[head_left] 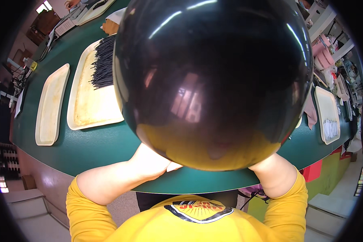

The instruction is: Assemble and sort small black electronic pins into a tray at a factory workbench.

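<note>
A large, glossy black round thing [213, 88] fills the middle of the head view, close to the camera, and mirrors my yellow shirt along its lower edge. Whether it is a ball, a balloon or a dome I cannot tell. My left hand [155, 161] reaches beneath its lower left edge; one fingertip shows, the other fingers are hidden. Under the lower right edge goes my right hand [264, 163], its fingers covered. What either hand holds is out of sight. Left of the black thing, a cream tray [90, 117] bears a bundle of thin black strips [104, 60].
The green table [97, 147] curves around me. A narrow cream tray [52, 105] lies at the left, and another tray [324, 103] with thin white pieces [330, 128] at the right. Beyond it are pink bins [322, 56]. Another person's hand [71, 4] shows at the far left.
</note>
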`<action>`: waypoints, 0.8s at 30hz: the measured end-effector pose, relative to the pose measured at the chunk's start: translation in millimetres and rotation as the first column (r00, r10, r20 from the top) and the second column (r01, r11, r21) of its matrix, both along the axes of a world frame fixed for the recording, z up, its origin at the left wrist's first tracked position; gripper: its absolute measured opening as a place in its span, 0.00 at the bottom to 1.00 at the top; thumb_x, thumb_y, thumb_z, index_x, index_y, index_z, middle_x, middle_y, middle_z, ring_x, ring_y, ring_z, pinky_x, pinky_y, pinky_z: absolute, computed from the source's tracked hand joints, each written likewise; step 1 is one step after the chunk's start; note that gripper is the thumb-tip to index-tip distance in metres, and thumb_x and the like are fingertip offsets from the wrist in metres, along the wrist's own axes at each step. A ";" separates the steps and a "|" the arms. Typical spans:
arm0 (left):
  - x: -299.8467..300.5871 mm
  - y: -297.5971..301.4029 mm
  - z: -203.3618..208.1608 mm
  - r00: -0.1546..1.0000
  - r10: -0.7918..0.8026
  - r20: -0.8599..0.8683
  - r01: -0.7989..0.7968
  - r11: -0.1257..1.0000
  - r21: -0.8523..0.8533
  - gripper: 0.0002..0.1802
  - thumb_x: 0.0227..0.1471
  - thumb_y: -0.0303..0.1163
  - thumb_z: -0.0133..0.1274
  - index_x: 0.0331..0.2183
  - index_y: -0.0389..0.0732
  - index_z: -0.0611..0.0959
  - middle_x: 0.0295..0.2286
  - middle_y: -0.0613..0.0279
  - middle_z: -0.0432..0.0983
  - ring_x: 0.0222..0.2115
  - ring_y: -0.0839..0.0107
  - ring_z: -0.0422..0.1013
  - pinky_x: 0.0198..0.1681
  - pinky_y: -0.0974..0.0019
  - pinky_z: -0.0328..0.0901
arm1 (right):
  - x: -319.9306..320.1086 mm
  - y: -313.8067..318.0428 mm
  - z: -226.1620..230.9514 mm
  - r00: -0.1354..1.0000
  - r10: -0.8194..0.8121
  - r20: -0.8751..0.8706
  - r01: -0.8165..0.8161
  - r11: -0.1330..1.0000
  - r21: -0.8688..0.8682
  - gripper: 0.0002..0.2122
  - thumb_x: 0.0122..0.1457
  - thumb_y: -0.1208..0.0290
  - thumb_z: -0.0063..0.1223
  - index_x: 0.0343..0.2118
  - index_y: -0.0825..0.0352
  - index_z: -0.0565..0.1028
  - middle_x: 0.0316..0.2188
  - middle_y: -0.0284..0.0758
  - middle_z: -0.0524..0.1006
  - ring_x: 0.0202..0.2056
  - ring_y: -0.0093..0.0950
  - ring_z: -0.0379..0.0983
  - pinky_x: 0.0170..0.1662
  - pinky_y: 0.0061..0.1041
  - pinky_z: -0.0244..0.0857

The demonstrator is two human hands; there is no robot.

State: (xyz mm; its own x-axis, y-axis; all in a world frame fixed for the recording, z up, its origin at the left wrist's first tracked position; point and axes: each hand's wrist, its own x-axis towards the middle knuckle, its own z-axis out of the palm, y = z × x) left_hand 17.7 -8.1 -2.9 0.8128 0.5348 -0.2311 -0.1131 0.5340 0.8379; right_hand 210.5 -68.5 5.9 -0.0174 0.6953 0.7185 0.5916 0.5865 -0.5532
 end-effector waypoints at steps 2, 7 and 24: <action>-0.2 -0.2 -0.4 1.000 -0.010 -0.006 0.010 1.000 0.027 0.05 0.47 0.19 0.44 0.23 0.37 0.73 0.13 0.67 0.64 0.10 0.83 0.57 0.11 0.78 0.49 | -1.4 0.1 0.4 0.987 0.048 -0.150 -0.061 0.994 -0.087 0.04 0.33 0.83 0.48 0.13 0.68 0.68 0.13 0.32 0.65 0.12 0.27 0.59 0.17 0.22 0.51; 5.1 4.6 16.0 0.988 -0.121 -0.095 0.135 0.978 0.158 0.08 0.47 0.20 0.43 0.19 0.37 0.72 0.10 0.67 0.62 0.08 0.81 0.56 0.11 0.77 0.49 | -20.4 4.1 2.1 0.984 -0.030 -0.175 0.029 1.000 -0.010 0.03 0.38 0.82 0.50 0.19 0.71 0.70 0.15 0.33 0.68 0.15 0.24 0.62 0.19 0.20 0.55; -0.2 2.7 19.7 0.987 -0.119 -0.110 0.122 0.992 0.022 0.04 0.47 0.21 0.45 0.23 0.35 0.75 0.13 0.61 0.69 0.07 0.80 0.59 0.11 0.76 0.54 | -4.9 -1.1 -1.4 0.794 0.185 -0.579 -0.434 0.840 -0.326 0.08 0.47 0.83 0.45 0.32 0.73 0.71 0.22 0.30 0.73 0.23 0.13 0.64 0.25 0.14 0.59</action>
State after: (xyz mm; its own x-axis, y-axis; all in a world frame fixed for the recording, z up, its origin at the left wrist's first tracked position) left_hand 17.5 -5.4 16.7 0.8427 0.4420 -0.3074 0.0430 0.5138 0.8568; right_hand 205.6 -69.6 4.5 -0.0095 0.9473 0.3201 -0.0206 0.3198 -0.9473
